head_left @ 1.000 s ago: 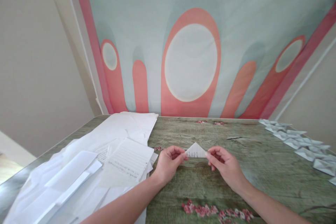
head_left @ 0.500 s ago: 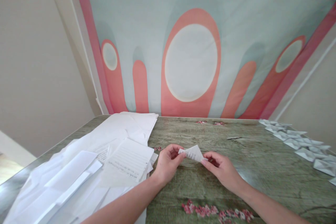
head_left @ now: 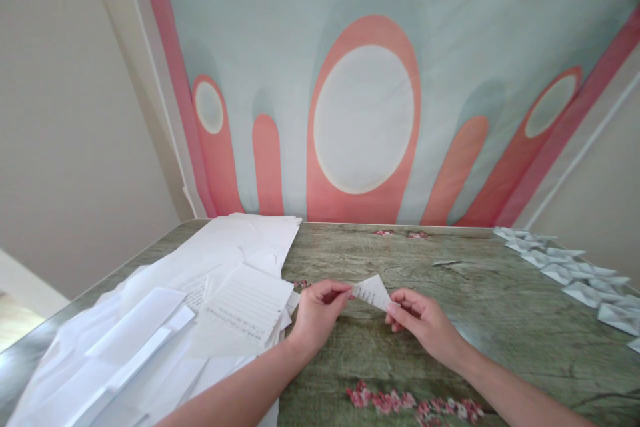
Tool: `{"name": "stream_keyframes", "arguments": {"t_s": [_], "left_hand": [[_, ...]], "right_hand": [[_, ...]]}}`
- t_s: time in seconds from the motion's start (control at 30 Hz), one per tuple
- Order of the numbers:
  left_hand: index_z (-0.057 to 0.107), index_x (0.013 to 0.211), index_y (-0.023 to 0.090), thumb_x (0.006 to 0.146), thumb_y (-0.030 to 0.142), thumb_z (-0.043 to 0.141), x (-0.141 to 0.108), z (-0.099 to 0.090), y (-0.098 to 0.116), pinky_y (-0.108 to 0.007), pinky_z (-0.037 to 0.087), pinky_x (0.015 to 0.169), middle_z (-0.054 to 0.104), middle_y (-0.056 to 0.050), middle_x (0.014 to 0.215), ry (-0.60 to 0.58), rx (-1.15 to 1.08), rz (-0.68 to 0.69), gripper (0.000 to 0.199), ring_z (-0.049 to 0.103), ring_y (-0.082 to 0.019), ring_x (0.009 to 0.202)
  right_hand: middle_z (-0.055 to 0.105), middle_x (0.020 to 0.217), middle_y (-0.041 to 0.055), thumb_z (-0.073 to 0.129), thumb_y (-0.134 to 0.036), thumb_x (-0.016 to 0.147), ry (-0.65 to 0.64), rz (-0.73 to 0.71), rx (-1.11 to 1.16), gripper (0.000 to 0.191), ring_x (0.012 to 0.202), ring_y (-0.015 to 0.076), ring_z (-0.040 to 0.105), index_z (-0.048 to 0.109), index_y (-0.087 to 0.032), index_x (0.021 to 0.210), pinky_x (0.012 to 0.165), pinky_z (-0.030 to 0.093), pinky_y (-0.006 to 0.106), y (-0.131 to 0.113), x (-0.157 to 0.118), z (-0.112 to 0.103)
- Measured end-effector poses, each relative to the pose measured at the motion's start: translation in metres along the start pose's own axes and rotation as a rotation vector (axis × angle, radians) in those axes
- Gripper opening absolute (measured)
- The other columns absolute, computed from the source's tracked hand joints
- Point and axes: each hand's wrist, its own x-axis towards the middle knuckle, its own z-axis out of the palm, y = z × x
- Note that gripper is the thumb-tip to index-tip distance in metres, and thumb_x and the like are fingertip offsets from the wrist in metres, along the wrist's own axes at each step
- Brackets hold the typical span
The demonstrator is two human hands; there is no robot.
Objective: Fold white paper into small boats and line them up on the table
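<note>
A small folded piece of paper (head_left: 372, 291) with handwriting on it, roughly triangular, is held up over the table between both hands. My left hand (head_left: 320, 315) pinches its left corner between thumb and fingertips. On the opposite side, my right hand (head_left: 423, 320) grips the lower right corner with thumb and fingers. The fingertips cover both corners. Just left of my left hand lies a written, lined sheet (head_left: 250, 300) on top of a spread of loose papers.
White sheets and folded strips (head_left: 135, 327) cover the left of the table (head_left: 340, 253). Several folded paper boats (head_left: 580, 273) stand in a row along the right edge. A wall hanging (head_left: 280, 33) with coral shapes rises behind the table's far edge.
My left fingers have shifted slightly on the paper's left corner, now in a tighter pinch. My right fingers have moved a little, and the paper's tip has shifted slightly right.
</note>
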Motion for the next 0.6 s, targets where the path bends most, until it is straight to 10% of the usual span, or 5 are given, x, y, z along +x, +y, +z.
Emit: {"name": "stream_keyframes", "arguments": {"t_s": [0.27, 0.6], "left_hand": [[0.070, 0.097, 0.027, 0.084, 0.023, 0.056, 0.000, -0.009, 0.007, -0.028, 0.050, 0.078, 0.071, -0.004, 0.091, -0.191, 0.345, 0.350, 0.020, 0.065, -0.018, 0.082], [0.063, 0.112, 0.025, 0.089, 0.021, 0.046, -0.002, -0.015, 0.006, -0.028, 0.048, 0.085, 0.066, -0.008, 0.103, -0.314, 0.487, 0.460, 0.029, 0.063, -0.018, 0.092]], "right_hand": [[0.064, 0.068, 0.0006, 0.059, -0.044, 0.080, 0.110, 0.046, 0.116, 0.028, 0.058, 0.0116, 0.055, 0.059, -0.017, 0.088, 0.057, 0.042, 0.024, 0.002, 0.003, -0.004], [0.064, 0.066, -0.0004, 0.064, -0.046, 0.075, 0.167, 0.080, 0.198, 0.034, 0.056, 0.0112, 0.054, 0.062, -0.017, 0.092, 0.056, 0.041, 0.023, 0.002, 0.004, -0.005]]}}
